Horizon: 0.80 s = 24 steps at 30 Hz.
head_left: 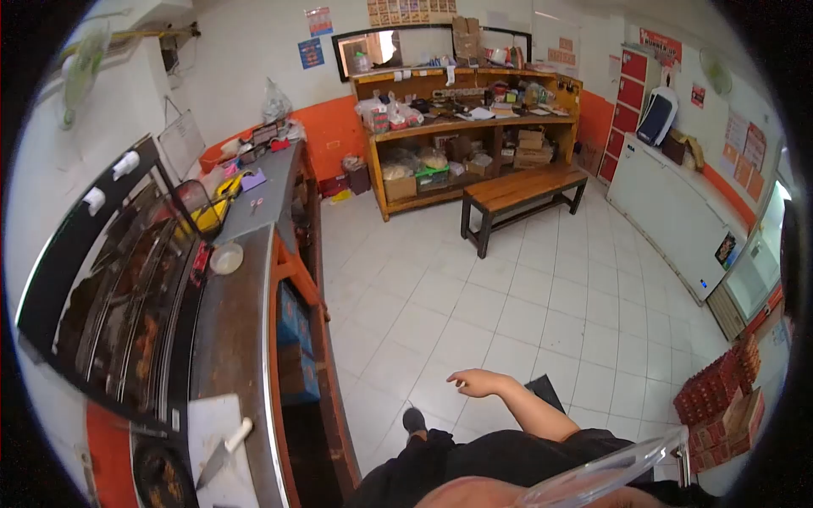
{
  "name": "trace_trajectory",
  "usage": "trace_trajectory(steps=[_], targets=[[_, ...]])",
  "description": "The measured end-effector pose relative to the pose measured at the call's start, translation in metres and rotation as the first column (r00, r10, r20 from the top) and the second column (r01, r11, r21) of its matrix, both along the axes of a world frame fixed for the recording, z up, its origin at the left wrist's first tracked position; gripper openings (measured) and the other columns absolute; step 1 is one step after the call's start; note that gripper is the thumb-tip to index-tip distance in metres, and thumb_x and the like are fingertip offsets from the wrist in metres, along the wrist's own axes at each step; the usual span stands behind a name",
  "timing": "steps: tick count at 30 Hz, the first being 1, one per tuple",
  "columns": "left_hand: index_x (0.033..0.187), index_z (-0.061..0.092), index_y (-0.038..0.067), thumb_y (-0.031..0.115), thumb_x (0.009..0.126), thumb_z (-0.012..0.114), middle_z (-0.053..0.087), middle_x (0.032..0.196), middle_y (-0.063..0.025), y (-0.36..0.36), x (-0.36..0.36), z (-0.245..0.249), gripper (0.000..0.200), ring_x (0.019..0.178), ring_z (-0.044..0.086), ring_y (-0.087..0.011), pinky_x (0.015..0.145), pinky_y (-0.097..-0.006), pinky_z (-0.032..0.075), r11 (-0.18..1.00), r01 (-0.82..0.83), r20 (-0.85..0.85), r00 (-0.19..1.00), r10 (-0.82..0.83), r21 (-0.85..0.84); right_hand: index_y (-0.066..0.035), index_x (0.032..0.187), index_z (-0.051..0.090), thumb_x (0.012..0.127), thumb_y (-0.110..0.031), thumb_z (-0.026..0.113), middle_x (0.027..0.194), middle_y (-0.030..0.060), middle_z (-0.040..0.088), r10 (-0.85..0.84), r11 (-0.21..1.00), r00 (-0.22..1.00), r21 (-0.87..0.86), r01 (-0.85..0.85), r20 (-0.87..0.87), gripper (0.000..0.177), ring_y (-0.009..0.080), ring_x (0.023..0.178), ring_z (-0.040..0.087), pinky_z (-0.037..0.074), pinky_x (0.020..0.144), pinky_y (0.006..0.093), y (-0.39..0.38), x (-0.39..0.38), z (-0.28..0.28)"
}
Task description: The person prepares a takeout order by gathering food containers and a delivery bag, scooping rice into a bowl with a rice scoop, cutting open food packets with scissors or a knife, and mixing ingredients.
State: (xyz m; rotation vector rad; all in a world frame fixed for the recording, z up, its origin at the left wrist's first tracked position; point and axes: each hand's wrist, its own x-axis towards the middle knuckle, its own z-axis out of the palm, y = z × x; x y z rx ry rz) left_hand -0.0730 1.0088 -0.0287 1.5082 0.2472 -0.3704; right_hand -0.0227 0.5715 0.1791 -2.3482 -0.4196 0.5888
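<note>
My right hand point(476, 383) is held out in front of my body over the tiled floor, its fingers loosely bent and apart, with nothing visible in them. My left hand is out of view. To the left, a knife point(224, 453) with a pale handle lies on a white cutting board point(201, 415) on the counter point(233, 339). A shallow round bowl point(226, 258) sits farther along that counter. Beside it stands a dark-framed glass display case point(106, 313) with browned food on its racks. A clear curved plastic piece point(605, 468) crosses the bottom right of the view.
A wooden bench point(525, 186) stands before a shelf unit point(474, 127) full of goods. At the right are a white chest freezer point(669, 212), stacked red egg trays point(716, 385) and cardboard boxes point(728, 427). Scissors point(256, 205) lie on the grey counter. Tiled floor point(491, 313) stretches ahead.
</note>
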Motion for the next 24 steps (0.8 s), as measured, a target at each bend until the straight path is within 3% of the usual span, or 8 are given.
trace_trajectory(steps=[2, 5, 6, 7, 9, 16, 23, 24], targets=[[0.114, 0.041, 0.005, 0.048, 0.077, 0.046, 0.049, 0.105, -0.0087, 0.001, 0.077, 0.011, 0.058, 0.095, 0.046, -0.0170, 0.081, -0.0311, 0.038, 0.985, -0.033, -0.053, 0.998, 0.024, -0.169, -0.005, 0.116, 0.045, 0.077, -0.013, 0.049, 0.094, 0.0147, 0.059, -0.231, 0.955, 0.971, 0.174, 0.238, -0.063, 0.040, 0.0272, 0.090, 0.056, 0.045, 0.075, 0.0365, -0.030, 0.041, -0.028], [0.118, 0.039, 0.005, 0.056, 0.076, 0.042, 0.047, 0.112, -0.0094, -0.008, 0.162, 0.019, 0.066, 0.102, 0.044, -0.0178, 0.084, -0.0324, 0.037, 0.909, -0.107, -0.190, 0.981, 0.031, -0.403, -0.004, 0.108, 0.052, 0.077, -0.014, 0.045, 0.094, 0.0177, 0.059, -0.752, 0.496, 0.577, 0.304, 0.813, -0.319, 0.033, 0.0304, 0.083, 0.058, 0.045, 0.073, 0.0367, -0.075, 0.060, -0.106], [0.120, 0.039, 0.006, 0.059, 0.076, 0.041, 0.047, 0.114, -0.0097, -0.014, 0.187, 0.018, 0.069, 0.104, 0.043, -0.0180, 0.085, -0.0328, 0.036, 0.870, -0.146, -0.241, 0.970, 0.032, -0.471, -0.004, 0.102, 0.055, 0.077, -0.017, 0.045, 0.091, 0.0171, 0.060, -0.570, 0.817, 0.822, -0.102, 0.567, 0.005, 0.030, 0.0302, 0.080, 0.058, 0.045, 0.070, 0.0374, -0.107, 0.047, -0.156], [0.121, 0.038, 0.006, 0.061, 0.076, 0.040, 0.046, 0.116, -0.0099, -0.019, 0.210, 0.021, 0.072, 0.106, 0.043, -0.0183, 0.086, -0.0333, 0.036, 0.827, -0.189, -0.290, 0.957, 0.033, -0.529, -0.003, 0.096, 0.059, 0.077, -0.020, 0.044, 0.089, 0.0166, 0.060, -0.175, 0.793, 0.973, -0.564, 0.229, 0.149, 0.029, 0.0300, 0.077, 0.058, 0.046, 0.068, 0.0382, -0.134, 0.042, -0.200], [0.124, 0.037, 0.007, 0.067, 0.075, 0.037, 0.045, 0.120, -0.0104, -0.022, 0.255, 0.018, 0.077, 0.110, 0.041, -0.0188, 0.088, -0.0342, 0.035, 0.734, -0.302, -0.397, 0.917, 0.048, -0.609, -0.004, 0.096, 0.059, 0.077, -0.020, 0.044, 0.089, 0.0165, 0.060, -0.185, 0.800, 0.976, -0.558, 0.220, 0.119, 0.029, 0.0300, 0.078, 0.058, 0.046, 0.068, 0.0383, -0.128, 0.067, -0.184], [0.133, 0.017, 0.000, 0.074, 0.073, 0.017, 0.012, 0.141, -0.0138, -0.227, 0.558, 0.337, 0.096, 0.130, 0.009, -0.0233, 0.103, -0.0429, 0.010, 0.273, 0.368, 0.312, 0.922, -0.227, -0.889, -0.005, 0.090, 0.060, 0.077, -0.021, 0.045, 0.091, 0.0159, 0.060, -0.171, 0.823, 0.985, -0.548, 0.147, 0.008, 0.026, 0.0295, 0.081, 0.058, 0.046, 0.070, 0.0385, -0.158, 0.180, -0.200], [0.132, 0.022, 0.001, 0.073, 0.074, 0.019, 0.016, 0.140, -0.0140, -0.298, 0.730, 0.369, 0.093, 0.130, 0.013, -0.0239, 0.102, -0.0422, 0.015, 0.331, 0.487, 0.413, 0.869, -0.271, -0.808, -0.006, 0.085, 0.061, 0.078, -0.022, 0.045, 0.092, 0.0152, 0.059, -0.245, 0.809, 0.965, -0.527, 0.259, 0.097, 0.024, 0.0290, 0.084, 0.057, 0.046, 0.073, 0.0388, -0.240, 0.417, -0.184], [0.130, 0.027, 0.002, 0.070, 0.076, 0.024, 0.023, 0.137, -0.0152, -0.300, 0.757, 0.355, 0.087, 0.127, 0.020, -0.0250, 0.101, -0.0424, 0.018, 0.469, 0.432, 0.340, 0.901, -0.271, -0.770, -0.006, 0.084, 0.062, 0.078, -0.022, 0.045, 0.092, 0.0151, 0.059, -0.262, 0.806, 0.958, -0.520, 0.283, 0.116, 0.024, 0.0289, 0.084, 0.057, 0.046, 0.073, 0.0389, -0.250, 0.456, -0.181]])
